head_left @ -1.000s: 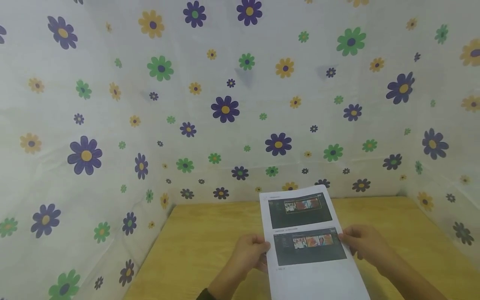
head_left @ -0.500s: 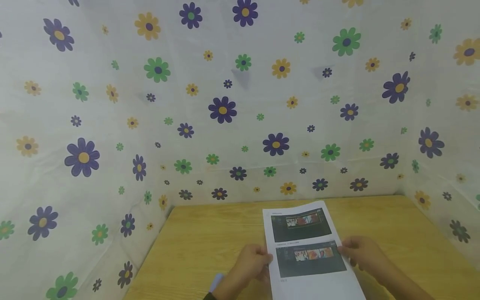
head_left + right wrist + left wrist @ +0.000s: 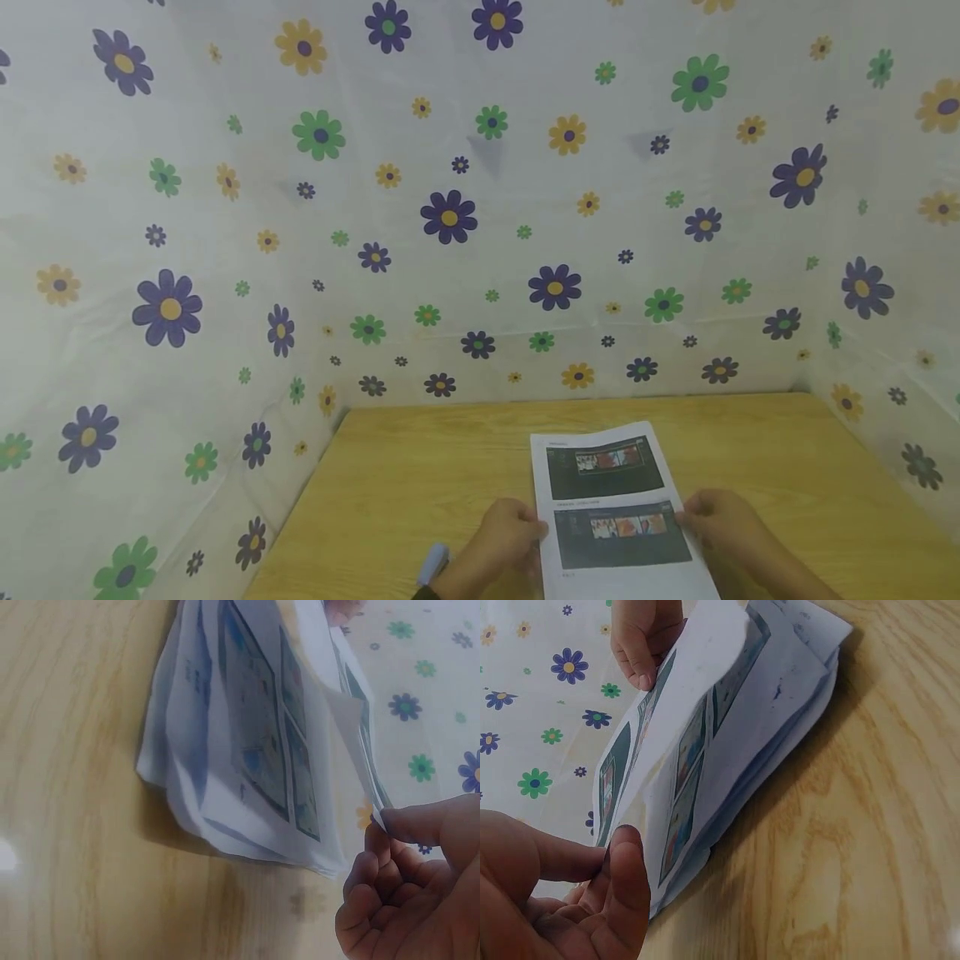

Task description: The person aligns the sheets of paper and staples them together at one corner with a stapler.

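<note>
A sheaf of white printed sheets (image 3: pixel 622 579) is held up in front of me, tilted, with two dark screenshots on its front page. My left hand (image 3: pixel 510 533) pinches its left edge between thumb and fingers. At the opposite edge my right hand (image 3: pixel 727 529) pinches it the same way. Seen from the left wrist, several loose sheets (image 3: pixel 772 697) hang behind the front ones and bow outward, close to the table. The right wrist view also has these rear sheets (image 3: pixel 247 742) fanned apart, with pictures printed on them.
A wood-grain table (image 3: pixel 420 467) lies under the sheets. On it, beside my left forearm, is a small light-blue object (image 3: pixel 432 564), partly hidden. White sheeting (image 3: pixel 375 150) with printed flowers stands around the table's back and sides.
Both hands have lowered the sheets toward the table, still gripping the side edges. The light-blue object has come into view beside the left forearm.
</note>
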The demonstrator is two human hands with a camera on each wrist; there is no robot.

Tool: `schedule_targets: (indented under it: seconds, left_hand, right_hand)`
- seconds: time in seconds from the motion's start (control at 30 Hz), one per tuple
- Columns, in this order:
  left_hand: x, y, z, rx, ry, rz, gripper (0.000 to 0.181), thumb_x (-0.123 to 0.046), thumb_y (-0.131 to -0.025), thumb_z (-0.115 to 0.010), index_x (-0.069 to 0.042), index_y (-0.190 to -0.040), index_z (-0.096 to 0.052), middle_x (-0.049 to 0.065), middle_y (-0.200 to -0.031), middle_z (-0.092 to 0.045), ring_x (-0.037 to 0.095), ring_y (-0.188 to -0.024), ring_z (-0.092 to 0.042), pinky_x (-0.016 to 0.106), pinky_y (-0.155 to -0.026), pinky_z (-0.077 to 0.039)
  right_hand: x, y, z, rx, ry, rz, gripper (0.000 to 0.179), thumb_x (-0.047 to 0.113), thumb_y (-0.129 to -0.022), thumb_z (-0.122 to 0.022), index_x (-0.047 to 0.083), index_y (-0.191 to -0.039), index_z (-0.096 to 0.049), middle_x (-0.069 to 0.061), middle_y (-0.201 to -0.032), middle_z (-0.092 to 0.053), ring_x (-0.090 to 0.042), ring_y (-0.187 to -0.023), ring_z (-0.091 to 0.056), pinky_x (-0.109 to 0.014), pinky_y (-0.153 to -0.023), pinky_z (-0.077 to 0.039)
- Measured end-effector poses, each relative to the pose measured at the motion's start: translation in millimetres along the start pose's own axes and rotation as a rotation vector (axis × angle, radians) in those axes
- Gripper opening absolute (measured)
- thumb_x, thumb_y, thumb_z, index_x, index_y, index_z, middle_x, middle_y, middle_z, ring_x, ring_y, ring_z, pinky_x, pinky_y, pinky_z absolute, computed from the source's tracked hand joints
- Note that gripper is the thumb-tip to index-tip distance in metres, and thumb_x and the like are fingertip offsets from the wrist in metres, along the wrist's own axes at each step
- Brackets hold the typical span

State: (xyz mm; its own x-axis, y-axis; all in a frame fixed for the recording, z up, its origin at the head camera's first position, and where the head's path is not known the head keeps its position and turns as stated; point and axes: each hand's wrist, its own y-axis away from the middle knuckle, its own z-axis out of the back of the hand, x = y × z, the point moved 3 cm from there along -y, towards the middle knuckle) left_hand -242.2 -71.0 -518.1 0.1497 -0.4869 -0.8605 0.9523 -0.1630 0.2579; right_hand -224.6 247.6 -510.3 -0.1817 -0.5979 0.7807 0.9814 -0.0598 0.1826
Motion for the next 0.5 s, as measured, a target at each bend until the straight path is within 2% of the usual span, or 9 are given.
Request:
schedule_targets:
  seconds: [0.13,0.5]
  left_hand:
    - [2.4,1.1,-2.4,0.014,-0.030,-0.016,0.013,-0.007,-0.093,-0.068,-0.004,-0.081,-0.066,0.008,-0.062,-0.065,0.015,-0.047,-0.064,0.028,-0.047,-0.054]
    - [6.8,5.1,-4.6,0.049,-0.028,-0.091,0.020,-0.008,-0.093,-0.066,-0.003,-0.074,-0.068,0.006,-0.053,-0.063,0.013,-0.043,-0.061,0.026,-0.044,-0.051]
  right_hand:
    - [-2.2,-0.3,-3.0,0.008,0.010,-0.007,0.016,0.014,-0.092,-0.069,-0.002,-0.089,-0.069,-0.003,-0.075,-0.064,-0.019,-0.070,-0.058,-0.033,-0.061,-0.050]
    - [-7.0,-0.7,-8.1,0.006,0.061,0.009,0.017,0.015,-0.090,-0.071,-0.002,-0.088,-0.070,-0.002,-0.077,-0.067,-0.018,-0.073,-0.060,-0.034,-0.064,-0.052]
